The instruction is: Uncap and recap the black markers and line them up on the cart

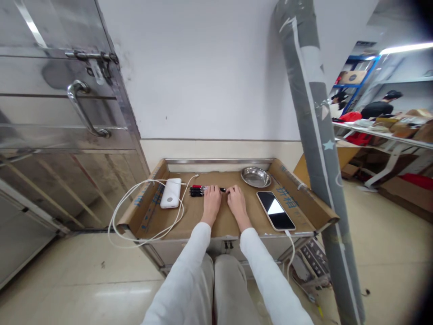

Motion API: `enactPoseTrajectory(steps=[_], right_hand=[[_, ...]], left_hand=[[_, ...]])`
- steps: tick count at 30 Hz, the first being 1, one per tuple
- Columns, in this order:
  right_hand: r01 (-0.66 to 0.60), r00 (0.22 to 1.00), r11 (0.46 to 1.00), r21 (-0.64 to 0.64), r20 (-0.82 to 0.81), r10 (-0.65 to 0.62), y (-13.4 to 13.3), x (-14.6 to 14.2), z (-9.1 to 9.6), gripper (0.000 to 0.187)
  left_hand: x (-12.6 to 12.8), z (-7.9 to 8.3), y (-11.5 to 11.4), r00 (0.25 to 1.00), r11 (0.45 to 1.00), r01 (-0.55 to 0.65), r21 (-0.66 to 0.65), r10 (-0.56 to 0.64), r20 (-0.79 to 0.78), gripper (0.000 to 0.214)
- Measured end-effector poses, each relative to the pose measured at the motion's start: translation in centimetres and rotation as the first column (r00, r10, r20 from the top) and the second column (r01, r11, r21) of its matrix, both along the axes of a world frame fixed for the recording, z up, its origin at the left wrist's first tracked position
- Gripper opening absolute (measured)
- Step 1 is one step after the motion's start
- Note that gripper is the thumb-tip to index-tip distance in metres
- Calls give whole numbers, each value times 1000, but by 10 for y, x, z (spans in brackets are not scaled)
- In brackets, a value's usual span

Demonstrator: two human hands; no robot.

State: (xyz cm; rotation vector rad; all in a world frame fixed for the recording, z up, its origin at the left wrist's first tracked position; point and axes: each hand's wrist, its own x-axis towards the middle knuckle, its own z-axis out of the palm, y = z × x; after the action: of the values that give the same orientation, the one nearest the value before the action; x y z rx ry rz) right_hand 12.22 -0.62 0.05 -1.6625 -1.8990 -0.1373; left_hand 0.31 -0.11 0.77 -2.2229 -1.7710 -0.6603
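Observation:
Both my hands rest on a cardboard-lined table (233,221). My left hand (211,198) lies over a small bundle of pens (198,190) with black and red parts; its fingers curl onto them. My right hand (236,199) touches the right end of the same pens, fingers bent down. Whether either hand truly grips a pen is hidden by the fingers.
A white power bank (171,193) with a looping white cable (135,216) lies left of the pens. A round steel dish (256,177) sits at the back right, a phone (275,210) at the right. A grey rolled mat (314,135) leans beside the table. A steel door (61,113) stands left. A person (380,107) is far right.

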Motion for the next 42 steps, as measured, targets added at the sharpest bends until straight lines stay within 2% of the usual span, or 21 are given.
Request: enactPoseTrajectory(steps=[3,8,10,12,15,17,22,28,32,36,39,42], right_hand=[[74,996,997,-27,42,-73,-3,-1,3,23],[103,994,993,-50,46,-100,-4,-1,0,27],[107,994,993,-41,38,-106,-5,-1,-1,29],[100,995,995,-25,14,-99,-6,-1,-1,31],[62,997,998,-11,-35,-62,-8,-1,-1,32],[-6,999,1000,-6,-37,6,-9,-2,0,33],[-200,980,980,-15,14,201,-10,-3,1,36],[-186,981,982,-30,49,188,-10,-4,1,40],[-164,985,986,-21,47,165,-9,-3,0,40],[-209,978,978,12,-18,209,-10,-3,-1,41],[-289,955,957,23,-63,290,-10,-2,-1,35],[-308,945,951,36,-107,310,-8,0,-4,31]], left_hand=[[-1,-1,-2,999,999,32,-5,-32,3,16],[-1,-5,-5,999,999,36,10,-36,20,21],[-3,-5,-10,999,1000,-4,17,4,42,24],[-6,-5,-17,991,995,-101,23,99,93,28],[-12,-3,-26,947,966,-260,3,254,197,34],[-15,-3,-28,927,953,-304,-1,296,229,36],[-16,-4,-28,930,946,-321,41,307,205,33],[-15,-2,-31,938,950,-311,-12,308,160,27],[-15,-2,-29,963,978,-209,-24,210,171,24],[-15,-4,-24,970,997,71,-22,-64,233,17],[-15,-3,-21,884,964,263,-25,-231,407,10],[-16,-4,-17,742,946,322,44,-281,609,6]])
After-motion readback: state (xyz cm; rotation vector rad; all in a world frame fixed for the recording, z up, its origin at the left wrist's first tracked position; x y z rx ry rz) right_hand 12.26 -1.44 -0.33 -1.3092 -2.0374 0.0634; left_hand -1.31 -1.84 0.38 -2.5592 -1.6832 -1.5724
